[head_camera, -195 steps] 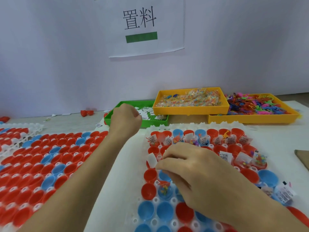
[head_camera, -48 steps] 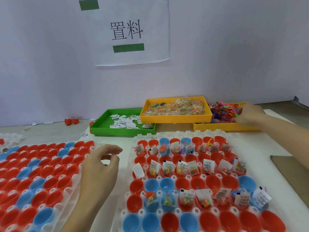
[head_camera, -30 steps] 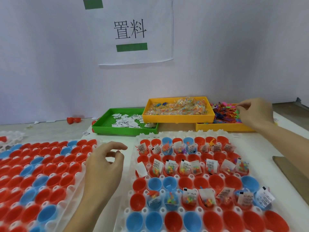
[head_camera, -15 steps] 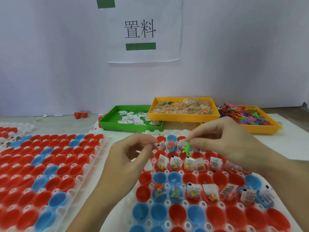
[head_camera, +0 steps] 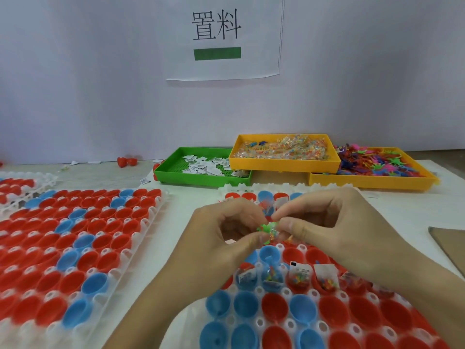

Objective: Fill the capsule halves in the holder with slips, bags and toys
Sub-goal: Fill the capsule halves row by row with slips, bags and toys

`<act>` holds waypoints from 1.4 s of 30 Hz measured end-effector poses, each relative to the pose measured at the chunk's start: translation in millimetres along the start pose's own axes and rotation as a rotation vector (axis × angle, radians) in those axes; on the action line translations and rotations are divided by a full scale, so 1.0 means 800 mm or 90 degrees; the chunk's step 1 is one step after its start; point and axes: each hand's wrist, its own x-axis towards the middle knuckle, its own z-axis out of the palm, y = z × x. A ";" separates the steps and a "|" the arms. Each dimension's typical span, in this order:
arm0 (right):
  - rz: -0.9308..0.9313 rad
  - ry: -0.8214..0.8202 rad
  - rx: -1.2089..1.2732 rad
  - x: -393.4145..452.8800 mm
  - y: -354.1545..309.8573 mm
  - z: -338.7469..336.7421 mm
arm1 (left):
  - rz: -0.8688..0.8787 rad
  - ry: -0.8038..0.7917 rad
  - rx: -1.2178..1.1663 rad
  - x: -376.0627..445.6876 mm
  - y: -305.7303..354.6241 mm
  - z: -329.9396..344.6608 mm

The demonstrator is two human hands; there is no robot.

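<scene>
Both hands meet above the middle of the right-hand holder (head_camera: 261, 323): the right hand (head_camera: 334, 222) and the left hand (head_camera: 224, 238) each pinch the small green toy (head_camera: 268, 229) between thumb and fingertips, neither grip spread. The unfilled capsule halves (head_camera: 274, 304) lie straight below and nearer the person, both hands about equally close. A sheet (head_camera: 224, 36) on the wall behind the desk reads 置料 over a green bar.

Trays (head_camera: 284, 166) wall the holder's (head_camera: 289, 323) far edge.
</scene>
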 end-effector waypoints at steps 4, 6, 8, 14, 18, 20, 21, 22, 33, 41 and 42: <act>-0.005 0.052 -0.038 0.001 0.003 -0.004 | -0.059 -0.010 -0.005 0.002 -0.004 -0.029; -0.003 0.060 -0.052 0.002 0.006 -0.006 | -0.088 -0.033 -0.001 0.002 -0.005 -0.045; -0.003 0.060 -0.065 0.002 0.008 -0.006 | -0.115 -0.069 0.018 0.001 -0.006 -0.057; -0.019 0.063 -0.108 0.003 0.014 -0.006 | -0.198 -0.191 0.090 -0.002 -0.011 -0.068; -0.032 0.071 -0.148 0.004 0.018 -0.007 | -0.227 -0.231 0.112 -0.002 -0.010 -0.069; -0.034 0.074 -0.160 0.004 0.019 -0.008 | -0.234 -0.235 0.118 -0.002 -0.011 -0.070; -0.034 0.075 -0.167 0.004 0.020 -0.009 | -0.235 -0.239 0.121 -0.002 -0.011 -0.070; -0.033 0.076 -0.174 0.005 0.020 -0.009 | -0.235 -0.243 0.125 -0.002 -0.011 -0.070; -0.038 0.077 -0.185 0.005 0.021 -0.009 | -0.233 -0.268 0.214 -0.002 -0.018 -0.068; -0.038 0.079 -0.199 0.005 0.019 -0.009 | -0.218 -0.265 0.198 0.000 -0.022 -0.066; -0.038 0.080 -0.200 0.005 0.019 -0.009 | -0.218 -0.263 0.196 0.000 -0.024 -0.066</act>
